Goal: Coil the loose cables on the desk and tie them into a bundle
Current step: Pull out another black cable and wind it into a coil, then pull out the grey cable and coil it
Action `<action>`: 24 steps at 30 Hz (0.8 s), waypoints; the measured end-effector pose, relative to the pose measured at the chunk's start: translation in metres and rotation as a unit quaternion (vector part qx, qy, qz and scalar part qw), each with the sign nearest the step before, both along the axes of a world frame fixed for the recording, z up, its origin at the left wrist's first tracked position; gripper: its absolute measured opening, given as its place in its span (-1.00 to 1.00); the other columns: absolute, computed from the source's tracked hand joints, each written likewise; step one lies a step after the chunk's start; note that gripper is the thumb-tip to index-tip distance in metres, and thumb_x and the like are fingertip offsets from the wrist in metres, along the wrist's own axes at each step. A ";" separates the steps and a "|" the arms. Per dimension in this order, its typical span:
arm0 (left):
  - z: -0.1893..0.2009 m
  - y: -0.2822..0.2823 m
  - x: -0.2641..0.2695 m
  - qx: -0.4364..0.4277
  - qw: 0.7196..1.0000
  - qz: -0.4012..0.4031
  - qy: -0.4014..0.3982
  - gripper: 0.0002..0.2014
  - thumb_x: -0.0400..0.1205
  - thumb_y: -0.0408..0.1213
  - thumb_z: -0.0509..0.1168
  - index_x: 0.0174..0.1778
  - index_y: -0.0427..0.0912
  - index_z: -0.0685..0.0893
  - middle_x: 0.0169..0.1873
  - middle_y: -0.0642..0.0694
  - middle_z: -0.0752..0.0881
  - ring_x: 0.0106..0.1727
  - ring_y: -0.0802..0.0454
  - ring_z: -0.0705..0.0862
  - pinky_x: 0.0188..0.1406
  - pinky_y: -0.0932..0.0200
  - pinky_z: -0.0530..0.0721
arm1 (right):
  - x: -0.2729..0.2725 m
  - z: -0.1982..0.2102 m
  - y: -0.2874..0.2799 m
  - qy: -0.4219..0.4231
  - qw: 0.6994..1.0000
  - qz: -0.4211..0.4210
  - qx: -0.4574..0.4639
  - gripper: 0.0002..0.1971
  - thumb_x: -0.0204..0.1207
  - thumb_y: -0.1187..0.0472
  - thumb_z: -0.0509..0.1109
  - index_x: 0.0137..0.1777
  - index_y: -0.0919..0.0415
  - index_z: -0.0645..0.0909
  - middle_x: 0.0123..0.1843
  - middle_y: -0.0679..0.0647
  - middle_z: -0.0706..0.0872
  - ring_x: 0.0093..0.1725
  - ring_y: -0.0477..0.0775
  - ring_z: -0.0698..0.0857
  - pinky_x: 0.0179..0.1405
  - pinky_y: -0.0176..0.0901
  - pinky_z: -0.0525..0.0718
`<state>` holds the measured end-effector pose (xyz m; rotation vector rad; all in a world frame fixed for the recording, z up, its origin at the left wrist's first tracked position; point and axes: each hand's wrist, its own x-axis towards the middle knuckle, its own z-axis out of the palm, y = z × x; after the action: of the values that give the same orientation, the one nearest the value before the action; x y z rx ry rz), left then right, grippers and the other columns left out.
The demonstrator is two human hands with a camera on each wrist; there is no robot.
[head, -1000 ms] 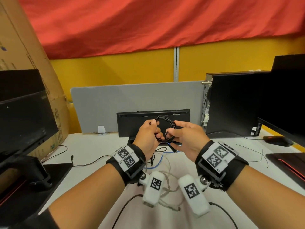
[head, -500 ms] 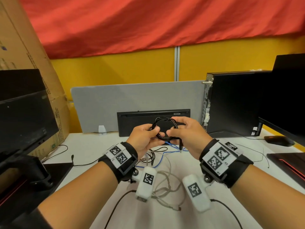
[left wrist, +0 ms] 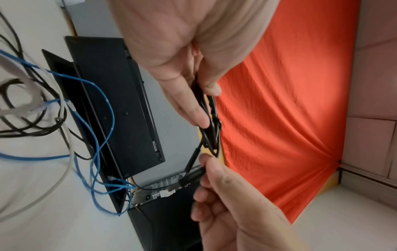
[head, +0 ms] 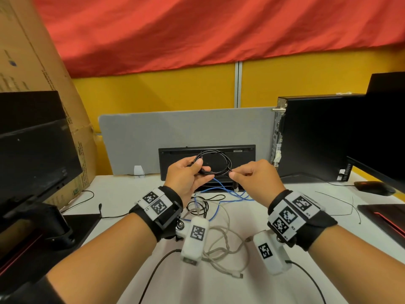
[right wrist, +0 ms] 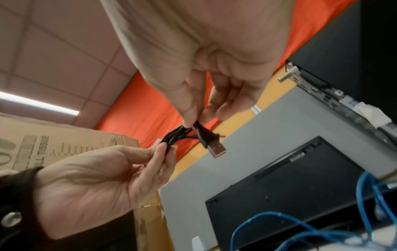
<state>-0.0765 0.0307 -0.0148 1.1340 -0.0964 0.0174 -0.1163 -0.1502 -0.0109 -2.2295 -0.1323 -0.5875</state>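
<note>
A thin black cable wound into a small coil [head: 215,152] hangs above the desk between my hands. My left hand [head: 198,165] pinches the coil's left side between thumb and fingers, and the strands [left wrist: 211,122] run past its fingertips. My right hand [head: 231,173] pinches the coil's right side at the cable's end, where a USB plug [right wrist: 214,149] sticks out below the fingers. On the white desk [head: 122,194] under my hands lie loose cables: a blue cable [head: 219,187], a grey cable [head: 225,238] and a black cable [head: 206,201], partly tangled together.
A black keyboard [head: 241,160] leans on a grey divider [head: 175,132] behind my hands. A black PC tower [head: 311,139], a monitor [head: 385,128] and a mouse [head: 373,188] are on the right. Left are another monitor [head: 32,150] and a cardboard box [head: 32,62].
My hands have drawn slightly apart. The right hand has shifted to the coil's right edge and now pinches it by the plug end, while the left hand keeps its hold.
</note>
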 end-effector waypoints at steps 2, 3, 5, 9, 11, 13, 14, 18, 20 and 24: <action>0.000 -0.002 -0.002 -0.005 1.000 -0.001 0.003 -0.85 0.72 -0.44 0.22 0.12 -0.38 0.66 -0.29 -0.26 0.73 -0.29 -0.06 0.82 -0.26 0.11 0.79 | 0.000 -0.003 0.005 0.034 0.995 0.028 0.090 -0.90 0.50 0.19 0.51 -0.22 0.09 0.83 -0.42 -0.14 0.75 -0.43 -0.25 0.69 -0.36 -0.42 0.63; 0.000 -0.003 -0.003 -0.006 1.000 -0.003 0.006 -0.83 0.73 -0.44 0.21 0.13 -0.40 0.66 -0.27 -0.27 0.73 -0.29 -0.07 0.83 -0.27 0.12 0.79 | -0.001 -0.004 0.008 0.057 0.988 0.046 0.138 -0.88 0.50 0.24 0.51 -0.26 0.14 0.81 -0.43 -0.04 0.77 -0.46 -0.17 0.70 -0.39 -0.32 0.70; -0.001 -0.003 -0.005 -0.010 1.000 -0.010 0.015 -0.81 0.74 -0.43 0.18 0.14 -0.42 0.66 -0.25 -0.28 0.73 -0.28 -0.10 0.84 -0.30 0.15 0.79 | -0.004 -0.003 0.014 0.091 0.969 0.078 0.215 -0.85 0.51 0.34 0.49 -0.29 0.26 0.79 -0.44 0.12 0.78 -0.49 -0.02 0.71 -0.42 -0.21 0.75; -0.002 0.003 -0.006 -0.019 0.999 -0.041 0.022 -0.79 0.75 -0.42 0.16 0.16 -0.44 0.64 -0.26 -0.27 0.75 -0.25 -0.12 0.84 -0.29 0.13 0.79 | -0.006 -0.003 0.018 0.120 0.946 0.103 0.283 -0.89 0.49 0.41 0.49 -0.26 0.38 0.77 -0.37 0.23 0.80 -0.43 0.06 0.76 -0.34 -0.19 0.78; 0.001 0.007 -0.007 -0.012 0.998 -0.057 0.014 -0.79 0.76 -0.42 0.15 0.18 -0.45 0.62 -0.25 -0.26 0.73 -0.22 -0.12 0.83 -0.24 0.09 0.80 | -0.006 -0.004 0.020 0.134 0.933 0.112 0.315 -0.90 0.48 0.43 0.49 -0.26 0.39 0.76 -0.33 0.27 0.80 -0.39 0.09 0.77 -0.27 -0.15 0.80; 0.006 0.012 -0.010 0.018 0.997 -0.070 -0.002 -0.82 0.76 -0.43 0.13 0.11 -0.41 0.62 -0.23 -0.24 0.72 -0.19 -0.11 0.81 -0.20 0.05 0.80 | -0.006 -0.006 0.024 0.149 0.921 0.125 0.338 -0.91 0.49 0.45 0.48 -0.24 0.42 0.75 -0.30 0.29 0.79 -0.37 0.11 0.76 -0.24 -0.13 0.80; 0.009 0.015 -0.011 0.042 0.996 -0.073 -0.008 -0.83 0.76 -0.42 0.13 0.06 -0.39 0.62 -0.25 -0.23 0.72 -0.20 -0.09 0.79 -0.20 0.03 0.81 | -0.006 -0.008 0.026 0.157 0.918 0.132 0.341 -0.91 0.50 0.45 0.47 -0.24 0.43 0.75 -0.30 0.29 0.79 -0.37 0.10 0.76 -0.24 -0.14 0.79; 0.025 0.035 -0.012 0.184 0.983 -0.024 -0.011 -0.84 0.77 -0.37 0.15 -0.08 -0.25 0.60 -0.26 -0.14 0.77 -0.27 0.03 0.67 -0.28 0.20 0.69 | -0.006 -0.010 0.035 0.190 0.916 0.155 0.319 -0.95 0.50 0.45 0.46 -0.17 0.40 0.75 -0.30 0.26 0.80 -0.37 0.07 0.79 -0.34 -0.21 0.75; 0.029 0.051 -0.009 0.243 0.970 0.023 0.007 -0.86 0.76 -0.37 0.18 -0.10 -0.22 0.59 -0.21 -0.15 0.78 -0.32 0.07 0.58 -0.27 0.24 0.55 | -0.005 -0.012 0.038 0.213 0.918 0.170 0.288 -0.96 0.48 0.44 0.48 -0.12 0.42 0.75 -0.27 0.30 0.80 -0.36 0.09 0.78 -0.35 -0.19 0.76; 0.025 0.085 -0.006 0.321 0.942 0.047 0.083 -0.85 0.73 -0.40 0.21 -0.16 -0.25 0.58 -0.24 -0.19 0.72 -0.30 0.02 0.59 -0.19 0.19 0.57 | -0.002 -0.025 0.046 0.264 0.942 0.192 0.080 -0.90 0.49 0.31 0.48 -0.14 0.32 0.80 -0.19 0.11 0.83 -0.28 0.02 0.75 -0.27 -0.13 0.78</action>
<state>-0.0824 0.1153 0.0098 1.7877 0.1139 -0.0269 -0.1184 -0.1044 -0.0361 -2.0486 -0.2246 0.2090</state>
